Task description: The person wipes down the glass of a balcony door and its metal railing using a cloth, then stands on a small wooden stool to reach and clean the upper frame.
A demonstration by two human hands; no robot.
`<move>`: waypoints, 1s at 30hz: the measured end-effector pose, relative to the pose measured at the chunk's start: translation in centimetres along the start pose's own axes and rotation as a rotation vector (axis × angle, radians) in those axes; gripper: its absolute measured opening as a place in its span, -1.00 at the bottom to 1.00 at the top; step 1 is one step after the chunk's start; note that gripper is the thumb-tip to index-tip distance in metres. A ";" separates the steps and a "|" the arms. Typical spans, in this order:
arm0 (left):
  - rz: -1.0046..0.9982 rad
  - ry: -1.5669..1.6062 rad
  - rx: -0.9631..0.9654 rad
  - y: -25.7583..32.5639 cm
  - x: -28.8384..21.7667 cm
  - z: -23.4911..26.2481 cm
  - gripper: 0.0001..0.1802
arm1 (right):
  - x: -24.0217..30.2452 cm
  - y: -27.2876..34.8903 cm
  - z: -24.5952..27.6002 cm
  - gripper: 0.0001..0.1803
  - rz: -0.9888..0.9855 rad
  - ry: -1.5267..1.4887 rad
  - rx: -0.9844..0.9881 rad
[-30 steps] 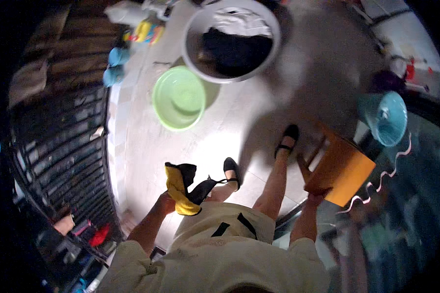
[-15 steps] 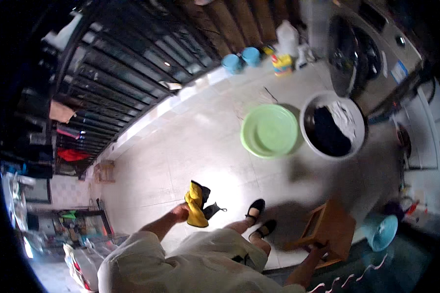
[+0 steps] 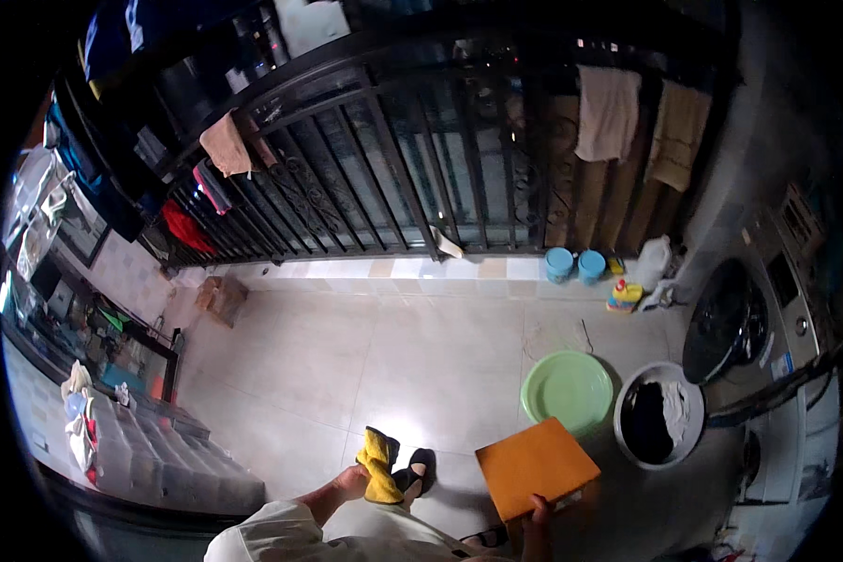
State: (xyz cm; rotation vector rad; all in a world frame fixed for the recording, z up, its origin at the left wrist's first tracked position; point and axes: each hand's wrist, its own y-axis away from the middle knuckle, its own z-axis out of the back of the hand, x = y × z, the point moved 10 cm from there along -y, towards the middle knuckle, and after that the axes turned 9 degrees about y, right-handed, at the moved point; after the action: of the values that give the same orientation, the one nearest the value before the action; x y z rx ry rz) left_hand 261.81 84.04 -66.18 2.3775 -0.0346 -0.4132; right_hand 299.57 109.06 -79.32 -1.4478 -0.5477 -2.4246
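My left hand point(image 3: 350, 482) is closed on a yellow cloth point(image 3: 378, 466) with dark edging, which hangs bunched in front of my body. On the other side, my right hand point(image 3: 539, 513) grips the near edge of a small wooden stool point(image 3: 534, 464), thumb over its flat orange-brown top. The stool's legs are hidden beneath that top. Just beyond it stands a light green basin point(image 3: 567, 386) on the tiled floor. A greyish basin point(image 3: 625, 438) beside that one holds dark clothes point(image 3: 644, 423) and white clothes point(image 3: 676, 412).
A front-loading washing machine point(image 3: 779, 290) is at the right. Two blue buckets point(image 3: 559, 265), a yellow bottle point(image 3: 625, 297) and a white jug point(image 3: 654, 262) line the far ledge below a black railing point(image 3: 384, 150). Grey covered boxes point(image 3: 145, 459) stand left; a cardboard box point(image 3: 222, 298) sits farther back.
The stool has been lifted and swung forward, so its top now faces me near the green basin. My left hand still holds the cloth. The view has turned and shows more railing.
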 end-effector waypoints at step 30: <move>-0.526 0.515 -0.424 -2.3 -20.2 11.4 -0.54 | 13.6 -41.7 -42.5 -0.40 -0.783 -0.535 0.627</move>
State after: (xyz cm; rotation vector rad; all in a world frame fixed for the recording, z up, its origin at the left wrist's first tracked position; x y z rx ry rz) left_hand 239.00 81.12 -69.91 1.9765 0.8422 -0.0230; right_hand 242.87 126.90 -93.31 -1.7541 -2.0986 -1.9142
